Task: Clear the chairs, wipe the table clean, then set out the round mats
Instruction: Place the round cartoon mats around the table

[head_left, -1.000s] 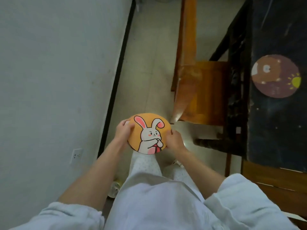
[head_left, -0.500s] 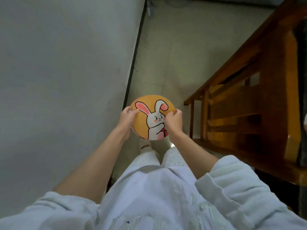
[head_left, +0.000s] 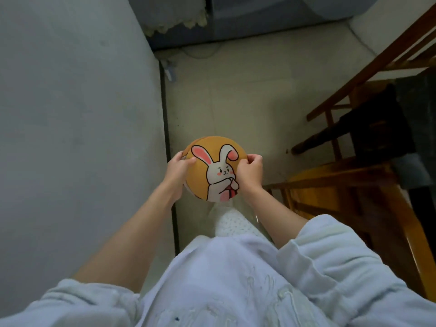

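I hold a small stack of round orange mats (head_left: 212,159) in front of me above the floor. The top mat shows a white rabbit with pink ears; the rim of another mat peeks out behind it at the upper left. My left hand (head_left: 178,168) grips the stack's left edge and my right hand (head_left: 251,172) grips its right edge. A wooden chair (head_left: 342,182) stands to my right, its seat just below and right of my right hand. The table is out of view.
A pale wall (head_left: 75,128) runs close along my left, with a dark skirting strip (head_left: 168,138). Ahead lies light tiled floor (head_left: 247,90). A second wooden chair frame (head_left: 387,55) and a dark cloth (head_left: 377,123) are at the right. Furniture with a lace-edged cover (head_left: 174,17) stands at the far end.
My view has swung from the table and chair toward the wall and floor ahead. Both hands kept hold of the mats, which rose slightly in view.
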Demonstrator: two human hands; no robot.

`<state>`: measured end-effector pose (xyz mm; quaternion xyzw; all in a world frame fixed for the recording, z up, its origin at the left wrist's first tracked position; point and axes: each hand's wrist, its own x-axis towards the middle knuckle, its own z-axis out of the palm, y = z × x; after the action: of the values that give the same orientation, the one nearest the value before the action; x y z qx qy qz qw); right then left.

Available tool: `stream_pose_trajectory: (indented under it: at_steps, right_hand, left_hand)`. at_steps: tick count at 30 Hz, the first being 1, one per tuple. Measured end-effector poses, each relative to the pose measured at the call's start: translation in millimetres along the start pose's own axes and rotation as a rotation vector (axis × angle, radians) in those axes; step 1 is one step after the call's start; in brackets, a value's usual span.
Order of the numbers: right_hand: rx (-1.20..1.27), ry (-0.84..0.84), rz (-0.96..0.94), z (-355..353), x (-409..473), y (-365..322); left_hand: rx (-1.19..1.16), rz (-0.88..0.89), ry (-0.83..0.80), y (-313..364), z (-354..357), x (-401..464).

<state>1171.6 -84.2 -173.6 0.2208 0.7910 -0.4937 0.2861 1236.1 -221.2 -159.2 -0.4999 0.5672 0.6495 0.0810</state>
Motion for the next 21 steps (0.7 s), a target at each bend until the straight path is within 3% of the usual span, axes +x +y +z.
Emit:
stream_pose_trajectory:
  at_steps: [9, 16, 21]
  right_hand:
    - [0.096, 0.139, -0.036, 1, 86, -123]
    - [0.356, 0.455, 0.073, -34, 157, -186]
    - [0.436, 0.621, 0.086, -63, 174, -202]
  left_hand:
    - [0.121, 0.051, -0.170, 158, 50, 94]
    - [0.440, 0.089, -0.509, 272, 144, 172]
    - [0.674, 0.098, -0.697, 317, 212, 188]
